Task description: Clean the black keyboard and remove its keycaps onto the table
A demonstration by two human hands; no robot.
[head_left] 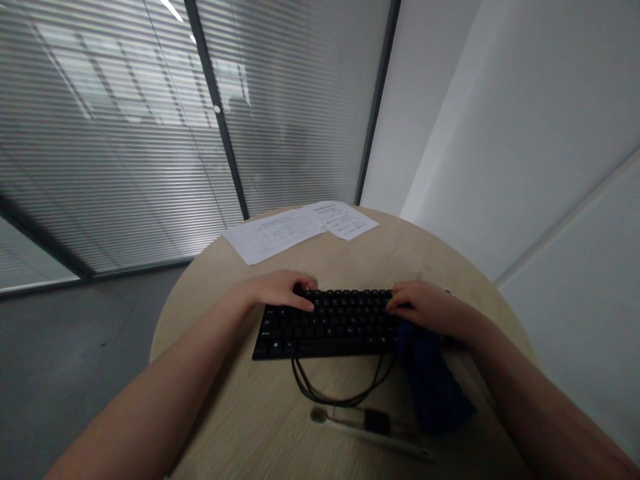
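A black keyboard [345, 327] lies on the round wooden table in front of me. My left hand [286, 291] grips its far left edge, with the thumb over the keys and the other fingers curled at the back edge. Over the right part of the keys, my right hand [420, 305] is closed on a dark blue cloth [430, 387]. That cloth hangs down from the hand past the keyboard's near edge and covers some keys. From under the keyboard a black cable [340, 403] loops out towards me.
Nearer to me on the table [240, 413] lies a toothbrush [370, 433], beside a small item with a dark block [377, 421] that I cannot make out. Printed papers [280, 233] overlap at the far edge. Beyond stand a glass partition with blinds [300, 100] and a white wall [525, 133].
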